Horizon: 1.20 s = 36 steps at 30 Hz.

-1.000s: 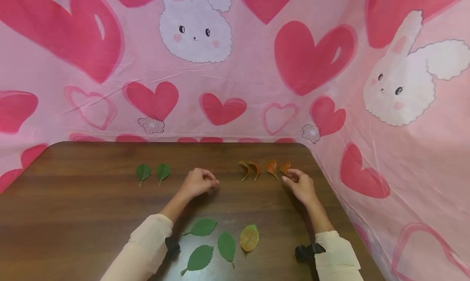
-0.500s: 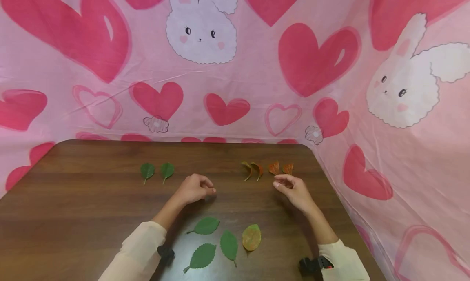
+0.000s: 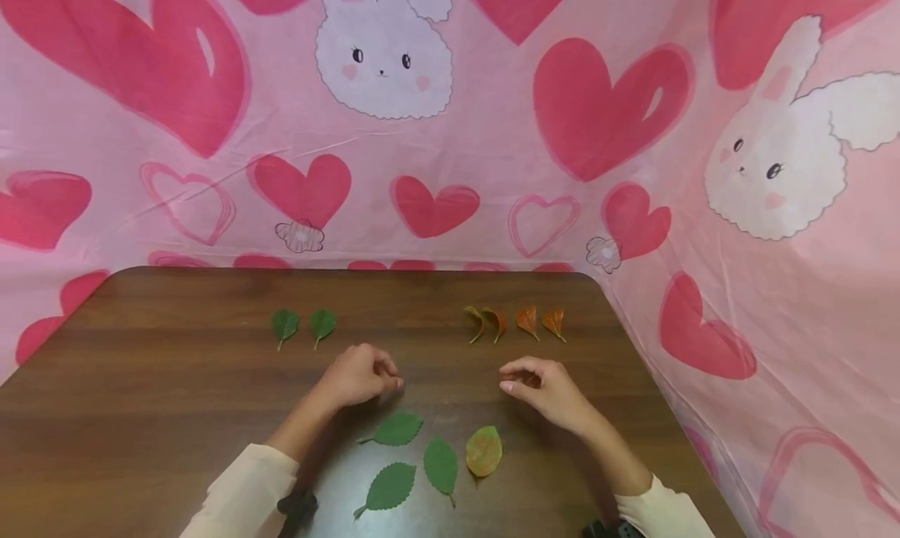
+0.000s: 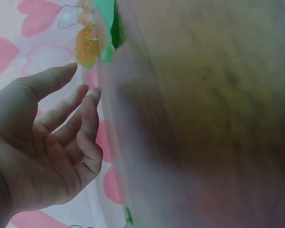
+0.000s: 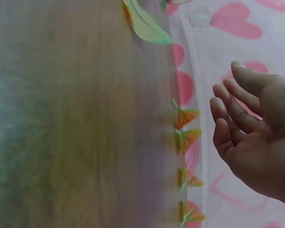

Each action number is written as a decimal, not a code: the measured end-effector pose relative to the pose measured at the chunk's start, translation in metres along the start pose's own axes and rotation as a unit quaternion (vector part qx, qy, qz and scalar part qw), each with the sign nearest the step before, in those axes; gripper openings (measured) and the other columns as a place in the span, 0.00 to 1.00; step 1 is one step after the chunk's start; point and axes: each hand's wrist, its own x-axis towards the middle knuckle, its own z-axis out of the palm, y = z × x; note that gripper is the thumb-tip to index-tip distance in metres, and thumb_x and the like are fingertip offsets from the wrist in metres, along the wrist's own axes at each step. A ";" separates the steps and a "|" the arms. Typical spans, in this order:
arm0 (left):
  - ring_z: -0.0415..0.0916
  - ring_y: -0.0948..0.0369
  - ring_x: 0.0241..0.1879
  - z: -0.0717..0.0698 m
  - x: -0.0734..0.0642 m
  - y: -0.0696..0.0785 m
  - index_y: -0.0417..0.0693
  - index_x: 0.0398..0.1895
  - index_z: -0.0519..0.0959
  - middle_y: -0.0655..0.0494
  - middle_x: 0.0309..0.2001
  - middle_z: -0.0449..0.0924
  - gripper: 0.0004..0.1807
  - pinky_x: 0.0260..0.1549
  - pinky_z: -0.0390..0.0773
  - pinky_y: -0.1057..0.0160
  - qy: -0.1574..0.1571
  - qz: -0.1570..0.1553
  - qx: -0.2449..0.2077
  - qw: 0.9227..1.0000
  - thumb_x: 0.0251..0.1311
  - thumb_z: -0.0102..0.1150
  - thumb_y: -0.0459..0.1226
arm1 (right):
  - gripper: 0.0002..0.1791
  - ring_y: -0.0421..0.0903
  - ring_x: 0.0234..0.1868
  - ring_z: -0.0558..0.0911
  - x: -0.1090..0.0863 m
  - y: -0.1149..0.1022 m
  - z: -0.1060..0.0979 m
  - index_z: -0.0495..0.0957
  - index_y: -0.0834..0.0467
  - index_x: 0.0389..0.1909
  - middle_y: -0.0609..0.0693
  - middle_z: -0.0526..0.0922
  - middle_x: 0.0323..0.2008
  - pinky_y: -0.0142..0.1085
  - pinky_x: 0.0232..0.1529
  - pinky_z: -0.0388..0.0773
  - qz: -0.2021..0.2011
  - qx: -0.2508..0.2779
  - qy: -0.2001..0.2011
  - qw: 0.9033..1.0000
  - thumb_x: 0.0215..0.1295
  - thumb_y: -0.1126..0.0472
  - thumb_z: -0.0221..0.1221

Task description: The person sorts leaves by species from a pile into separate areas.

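"Table first, please."

"Brown wood grain with rounded far corners, and a pale sheen to the left of the yellow leaf, which lies near the front. I'll place everything from that leaf."

"And the room?"

"Pink cloth hangs beyond the leaf and along its right, lightly creased, printed with red hearts and white rabbits."

"Other leaves?"

"Three large green leaves lie to its left, the closest just beside it. Four small orange leaves make a row well beyond it, two of them curled into thin arcs. Two small green leaves are also well beyond it, but farther left."

"How are the hands?"

"The left hand hovers over the wood, beyond the yellow leaf and off to its left. Its fingers bend loosely, thumb apart from them, holding nothing. The right hand hovers beyond the leaf and somewhat right, fingers softly curved toward the other hand, thumb separate, likewise holding nothing."

"And the arms?"

"Forearms come in on either side of the leaf, from pale sleeves, a black device at each wrist."
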 end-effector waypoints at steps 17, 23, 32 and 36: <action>0.76 0.66 0.28 -0.007 -0.052 0.017 0.61 0.23 0.83 0.69 0.24 0.80 0.12 0.29 0.75 0.54 -0.042 -0.020 0.142 0.989 0.43 0.81 0.45 | 0.08 0.32 0.40 0.84 -0.030 -0.036 0.021 0.87 0.58 0.41 0.44 0.88 0.38 0.25 0.40 0.82 -0.128 -0.154 -0.136 0.970 0.68 0.58 0.65; 0.72 0.65 0.26 -0.003 -0.061 0.012 0.60 0.21 0.80 0.68 0.21 0.75 0.16 0.25 0.70 0.57 -0.029 0.010 0.173 0.984 0.38 0.83 0.43 | 0.06 0.31 0.37 0.82 -0.037 -0.047 0.032 0.87 0.54 0.38 0.42 0.86 0.35 0.26 0.37 0.80 -0.153 -0.224 -0.144 0.952 0.67 0.57 0.66; 0.69 0.66 0.22 0.000 -0.066 0.008 0.62 0.16 0.76 0.71 0.17 0.71 0.17 0.20 0.66 0.60 -0.026 0.040 0.186 0.981 0.38 0.82 0.43 | 0.17 0.28 0.25 0.68 -0.048 -0.054 0.045 0.82 0.48 0.28 0.36 0.76 0.26 0.28 0.26 0.72 -0.140 -0.334 -0.137 0.922 0.67 0.40 0.63; 0.67 0.66 0.21 0.001 -0.066 0.009 0.63 0.14 0.74 0.70 0.16 0.69 0.19 0.19 0.64 0.59 -0.021 0.044 0.192 0.980 0.38 0.82 0.43 | 0.25 0.33 0.27 0.76 -0.051 -0.056 0.051 0.83 0.49 0.29 0.38 0.82 0.30 0.32 0.27 0.77 -0.131 -0.365 -0.127 0.913 0.66 0.31 0.59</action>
